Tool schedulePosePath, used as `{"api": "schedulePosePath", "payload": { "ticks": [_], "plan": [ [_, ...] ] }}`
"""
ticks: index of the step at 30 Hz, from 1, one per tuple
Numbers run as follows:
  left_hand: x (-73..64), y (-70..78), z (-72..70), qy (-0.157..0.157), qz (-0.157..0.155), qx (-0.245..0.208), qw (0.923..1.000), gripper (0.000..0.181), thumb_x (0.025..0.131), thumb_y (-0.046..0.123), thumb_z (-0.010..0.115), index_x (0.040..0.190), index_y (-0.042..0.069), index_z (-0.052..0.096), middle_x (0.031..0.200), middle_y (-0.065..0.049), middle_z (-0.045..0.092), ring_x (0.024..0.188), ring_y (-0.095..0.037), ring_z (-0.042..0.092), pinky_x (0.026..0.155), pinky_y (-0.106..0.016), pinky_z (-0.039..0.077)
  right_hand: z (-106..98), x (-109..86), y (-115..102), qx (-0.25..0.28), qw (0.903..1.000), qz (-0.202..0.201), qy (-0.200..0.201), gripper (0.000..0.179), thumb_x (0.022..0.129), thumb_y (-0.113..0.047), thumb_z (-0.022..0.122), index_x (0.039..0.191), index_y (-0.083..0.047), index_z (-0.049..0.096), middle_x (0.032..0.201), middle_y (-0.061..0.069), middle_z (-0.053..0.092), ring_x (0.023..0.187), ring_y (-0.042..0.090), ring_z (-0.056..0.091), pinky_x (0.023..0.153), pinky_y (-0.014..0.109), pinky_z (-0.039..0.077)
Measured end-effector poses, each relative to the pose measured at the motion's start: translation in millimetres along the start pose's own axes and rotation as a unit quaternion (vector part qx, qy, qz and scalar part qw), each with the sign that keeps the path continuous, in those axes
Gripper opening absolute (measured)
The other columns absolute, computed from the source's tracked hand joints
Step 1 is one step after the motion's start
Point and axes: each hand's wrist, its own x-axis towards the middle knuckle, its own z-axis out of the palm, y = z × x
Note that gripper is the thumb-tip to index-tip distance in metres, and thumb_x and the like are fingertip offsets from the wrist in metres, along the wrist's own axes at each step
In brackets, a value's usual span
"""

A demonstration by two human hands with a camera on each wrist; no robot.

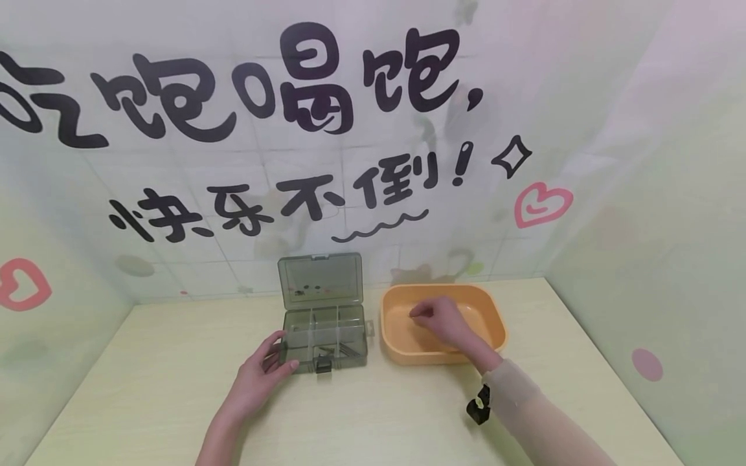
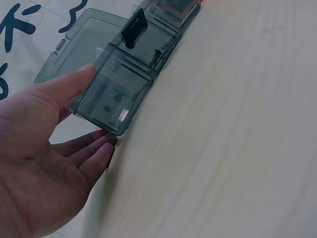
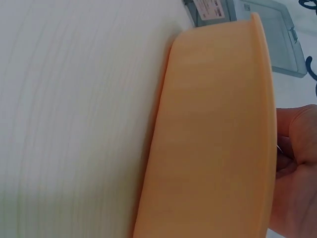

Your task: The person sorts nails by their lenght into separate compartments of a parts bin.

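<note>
A grey see-through compartment box [image 1: 324,336] lies on the table with its lid [image 1: 320,282] raised at the back. Several small, thin metal pieces [image 1: 350,350] lie in its front compartments; their exact kind is too small to tell. At the box's left front corner my left hand [image 1: 260,377] holds it, the thumb on the front rim and the fingers against the left side. My right hand [image 1: 444,321] is over the inside of an orange tray [image 1: 402,355], thumb and fingertips drawn together. Whether a small piece sits between them cannot be made out; in the right wrist view the tray wall hides the fingertips.
Box and tray stand side by side near the back wall [image 1: 373,259], which carries large black lettering. Side walls flank the pale wooden table [image 1: 361,421]. A black object [image 1: 479,406] is at the right wrist, beside the sleeve [image 1: 515,391].
</note>
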Motion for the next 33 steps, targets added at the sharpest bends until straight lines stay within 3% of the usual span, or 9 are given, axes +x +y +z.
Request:
{"api": "schedulePosePath", "payload": {
  "ticks": [21, 33],
  "plan": [
    [-0.5, 1.1, 0.2, -0.004, 0.0, -0.005, 1.0, 0.076, 0.098, 0.026, 0.074, 0.159, 0.009, 0.033, 0.153, -0.035, 0.038, 0.142, -0.048, 0.038, 0.117, -0.05, 0.036, 41.4, 6.5, -51.6, 0.037, 0.9963, -0.068, -0.036, 0.008, 0.092, 0.001, 0.072, 0.097, 0.0, 0.079, 0.093, 0.008, 0.076, 0.082, 0.016, 0.069, 0.075, 0.029, 0.06],
    [0.0, 0.9, 0.3, -0.004, -0.003, -0.008, 1.0, 0.075, 0.098, 0.024, 0.074, 0.159, 0.009, 0.033, 0.153, -0.036, 0.038, 0.142, -0.048, 0.039, 0.116, -0.049, 0.037, 79.1, 13.0, -79.9, 0.036, 0.9941, -0.062, -0.082, 0.011, 0.091, 0.002, 0.073, 0.099, -0.002, 0.078, 0.095, 0.007, 0.075, 0.076, 0.01, 0.064, 0.065, 0.02, 0.057]
  ]
}}
